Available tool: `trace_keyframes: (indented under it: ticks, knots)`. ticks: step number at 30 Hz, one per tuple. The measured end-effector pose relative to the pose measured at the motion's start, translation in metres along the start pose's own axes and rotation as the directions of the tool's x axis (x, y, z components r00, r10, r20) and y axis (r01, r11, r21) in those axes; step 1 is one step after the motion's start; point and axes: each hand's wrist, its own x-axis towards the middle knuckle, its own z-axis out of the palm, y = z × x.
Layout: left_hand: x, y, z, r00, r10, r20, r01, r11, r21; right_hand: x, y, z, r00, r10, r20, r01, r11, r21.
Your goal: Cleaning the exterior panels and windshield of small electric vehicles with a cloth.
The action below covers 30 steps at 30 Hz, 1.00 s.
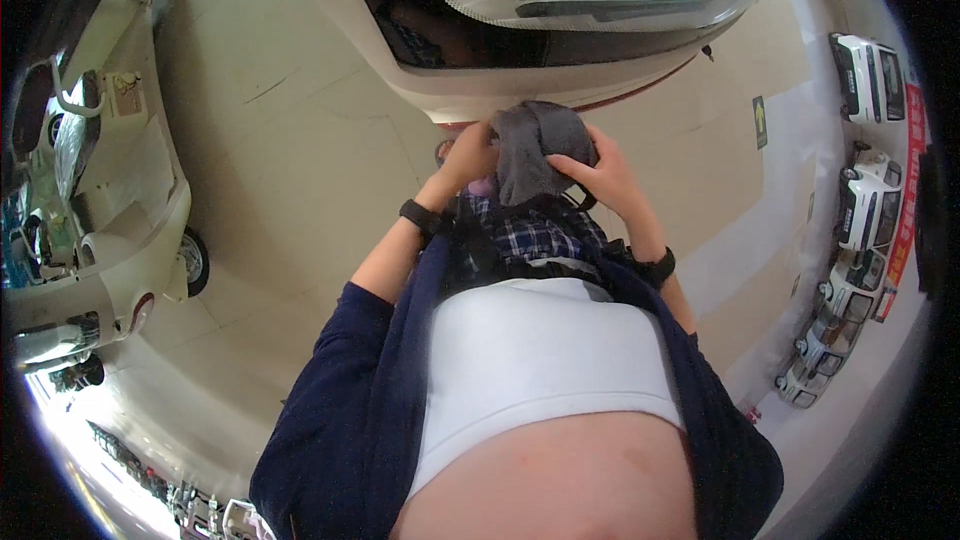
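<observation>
A dark grey cloth (540, 150), bunched and folded over, is held up in front of my waist between both hands. My left hand (472, 155) grips its left edge, the fingers partly hidden behind the fabric. On the other side my right hand (605, 172) holds the cloth with the thumb on top and the fingers behind it. Just beyond the cloth stands a white car (470, 105) with a dark window and a light interior showing through the glass.
To the left is an open-sided small white vehicle (170, 190) with black wheels. Several white vans (868, 205) line the right wall under a red banner (908, 180). A green arrow sign (760, 122) lies on the beige tiled floor (290, 130).
</observation>
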Motion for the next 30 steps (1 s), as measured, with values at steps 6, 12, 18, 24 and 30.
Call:
trace_keyframes:
  ticks: [6, 12, 18, 24, 30]
  knots:
    - [-0.018, 0.055, -0.025, 0.885, -0.465, -0.02, 0.363, 0.717, -0.595, 0.02, 0.034, 0.024, 0.998, 0.061, 0.009, -0.06, 0.993, -0.105]
    - [-0.025, 0.072, -0.03, 0.929, -0.369, 0.012, 0.286, 0.698, -0.657, 0.046, 0.018, 0.039, 0.979, 0.023, 0.205, 0.001, 0.994, -0.114]
    - [-0.033, 0.042, -0.013, 0.935, -0.333, -0.121, 0.283, 0.907, -0.311, 0.045, 0.028, 0.044, 0.984, 0.015, 0.178, 0.045, 0.944, -0.327]
    - [-0.035, 0.066, -0.01, 0.806, -0.562, -0.187, 0.589, 0.792, 0.16, 0.053, 0.027, 0.042, 0.974, 0.021, 0.227, 0.091, 0.877, -0.472]
    - [-0.032, 0.05, 0.002, 0.779, -0.335, -0.531, 0.45, 0.888, 0.098, 0.067, 0.031, 0.046, 0.98, -0.01, 0.197, 0.1, 0.888, -0.449]
